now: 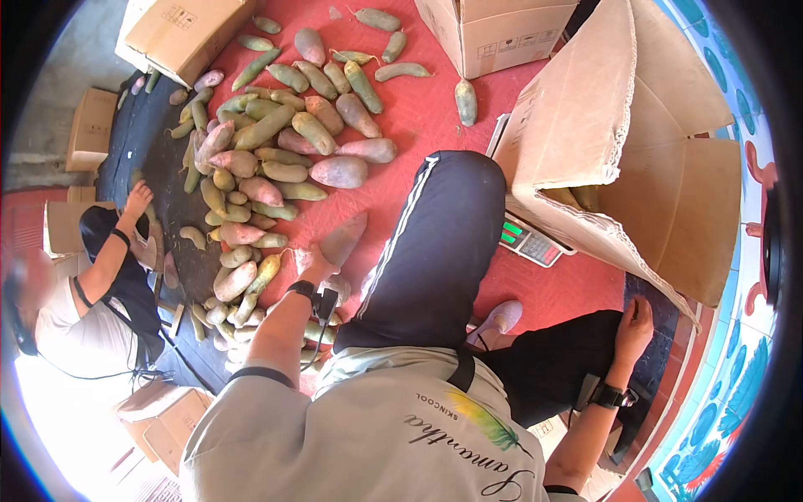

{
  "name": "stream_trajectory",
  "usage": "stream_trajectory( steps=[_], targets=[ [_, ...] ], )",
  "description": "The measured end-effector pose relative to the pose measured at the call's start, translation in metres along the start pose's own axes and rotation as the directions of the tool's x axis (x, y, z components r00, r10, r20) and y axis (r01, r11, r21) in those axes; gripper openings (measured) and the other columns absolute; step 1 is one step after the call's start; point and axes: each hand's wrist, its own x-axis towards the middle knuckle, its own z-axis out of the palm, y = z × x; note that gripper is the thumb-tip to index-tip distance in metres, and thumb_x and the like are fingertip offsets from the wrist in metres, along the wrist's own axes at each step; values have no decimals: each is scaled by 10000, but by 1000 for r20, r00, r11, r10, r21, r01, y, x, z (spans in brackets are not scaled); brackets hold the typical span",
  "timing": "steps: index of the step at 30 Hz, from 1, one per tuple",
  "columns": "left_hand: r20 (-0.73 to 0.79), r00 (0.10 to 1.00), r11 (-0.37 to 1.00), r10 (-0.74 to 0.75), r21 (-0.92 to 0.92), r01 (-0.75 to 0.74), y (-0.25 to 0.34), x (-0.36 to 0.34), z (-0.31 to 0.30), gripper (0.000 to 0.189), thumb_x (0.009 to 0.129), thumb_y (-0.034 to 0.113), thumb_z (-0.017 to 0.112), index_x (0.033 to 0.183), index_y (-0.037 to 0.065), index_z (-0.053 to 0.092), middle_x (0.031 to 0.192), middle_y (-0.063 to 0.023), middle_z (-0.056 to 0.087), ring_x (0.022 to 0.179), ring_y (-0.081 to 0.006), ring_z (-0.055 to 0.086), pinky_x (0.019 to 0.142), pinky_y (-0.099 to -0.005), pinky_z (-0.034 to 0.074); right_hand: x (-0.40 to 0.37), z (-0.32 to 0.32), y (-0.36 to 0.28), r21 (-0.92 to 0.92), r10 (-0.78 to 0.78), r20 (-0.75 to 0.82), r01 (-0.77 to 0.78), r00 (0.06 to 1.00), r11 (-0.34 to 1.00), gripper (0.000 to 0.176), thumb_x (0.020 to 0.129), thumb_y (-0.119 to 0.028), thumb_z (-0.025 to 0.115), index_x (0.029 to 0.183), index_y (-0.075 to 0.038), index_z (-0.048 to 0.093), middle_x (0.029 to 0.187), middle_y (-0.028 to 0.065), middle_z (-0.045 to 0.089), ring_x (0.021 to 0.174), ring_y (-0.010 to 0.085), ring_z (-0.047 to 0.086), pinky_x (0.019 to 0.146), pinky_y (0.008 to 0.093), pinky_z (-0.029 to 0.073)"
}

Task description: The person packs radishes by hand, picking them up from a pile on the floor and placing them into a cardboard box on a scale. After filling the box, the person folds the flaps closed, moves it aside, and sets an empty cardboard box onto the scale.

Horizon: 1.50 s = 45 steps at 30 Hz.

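Observation:
My left hand (pixel 311 266) is closed on a large pinkish-green radish (pixel 343 239) that points away from me, beside my knee. Around and beyond it spreads a heap of radishes (pixel 268 130), green, pink and mottled, lying on the red floor covering. My right hand (pixel 633 331) hangs by my other knee, its fingers loosely curled and slightly apart, with nothing visible in it. It is nearest the lower edge of an open cardboard box (pixel 577 134). The box stands on a digital scale (pixel 530 243) with a lit green display, and a few radishes (pixel 583 197) show inside.
Another person (pixel 92 309) sits at the left, one hand reaching to the dark sheet (pixel 138 142). Cardboard boxes stand at the top left (pixel 184 33), top centre (pixel 502 38) and lower left (pixel 163 422). A patterned blue wall (pixel 728 402) runs along the right.

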Motion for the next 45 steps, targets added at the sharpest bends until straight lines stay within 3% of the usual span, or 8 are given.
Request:
stream_trajectory(
  steps=[6, 9, 16, 18, 23, 31, 37, 45],
  targets=[
    [-65, 995, 986, 81, 150, -71, 0, 0, 3, 914, 480, 334, 799, 1197, -57, 389, 1198, -219, 474, 1131, -307, 458, 936, -361, 385, -2, -1, 0, 4, -33, -54, 33, 998, 999, 105, 837, -101, 514, 880, -23, 570, 827, 153, 584, 747, 342, 578, 636, 369, 468],
    [67, 997, 995, 31, 89, -37, 9, -9, -8, 994, 465, 417, 790, 1228, -49, 355, 1190, -208, 484, 1121, -308, 478, 960, -361, 366, -3, -1, 3, 16, -31, -58, 32, 998, 999, 106, 837, -101, 514, 879, -20, 569, 830, 153, 585, 752, 341, 579, 643, 369, 467],
    [91, 996, 950, 18, -313, 12, 22, -23, -29, 905, 521, 448, 768, 1182, -63, 422, 1094, -169, 556, 1035, -265, 544, 808, -357, 464, -3, -4, -2, 42, -17, -77, 20, 997, 999, 109, 831, -91, 513, 885, -16, 570, 826, 152, 583, 751, 337, 580, 637, 369, 465],
    [285, 958, 711, 20, -678, 187, 27, -30, -43, 723, 603, 402, 746, 1135, -14, 489, 1016, -104, 582, 908, -209, 569, 706, -342, 466, -3, -4, -2, 53, -24, -94, 29, 995, 998, 108, 826, -86, 513, 883, -15, 569, 819, 156, 580, 749, 343, 576, 633, 379, 462],
    [359, 921, 524, 154, -820, 232, 31, -41, -74, 492, 695, 314, 699, 1072, 46, 531, 930, -50, 585, 815, -163, 557, 669, -306, 445, -6, -6, 0, 39, 11, -114, -6, 993, 999, 98, 809, -73, 513, 867, -13, 563, 806, 172, 570, 746, 365, 561, 621, 412, 450],
    [-115, 925, 191, 361, -962, -194, 69, -100, -162, 523, 751, 268, 652, 1151, -3, 453, 1017, -95, 567, 838, -199, 559, 699, -304, 448, -7, -7, 0, 107, 45, -168, -28, 985, 994, 87, 795, -79, 530, 842, -28, 581, 806, 163, 585, 729, 357, 571, 631, 408, 458],
    [-468, 686, -75, 558, -851, -519, 139, -181, -243, 628, 781, 288, 616, 1264, -28, 368, 1239, -142, 463, 1156, -232, 437, 970, -384, 333, -8, -10, -3, 212, 73, -225, -25, 972, 977, 93, 798, -90, 536, 841, -24, 585, 820, 149, 599, 742, 345, 575, 636, 397, 462],
    [-509, 377, -261, 774, -799, -542, 238, -255, -291, 599, 771, 237, 617, 1231, -70, 386, 1242, -143, 464, 1145, -249, 453, 999, -402, 337, -12, -9, 4, 260, 128, -254, -60, 959, 964, 99, 795, -98, 543, 838, -18, 582, 834, 149, 599, 752, 337, 579, 649, 392, 466]
  ],
)
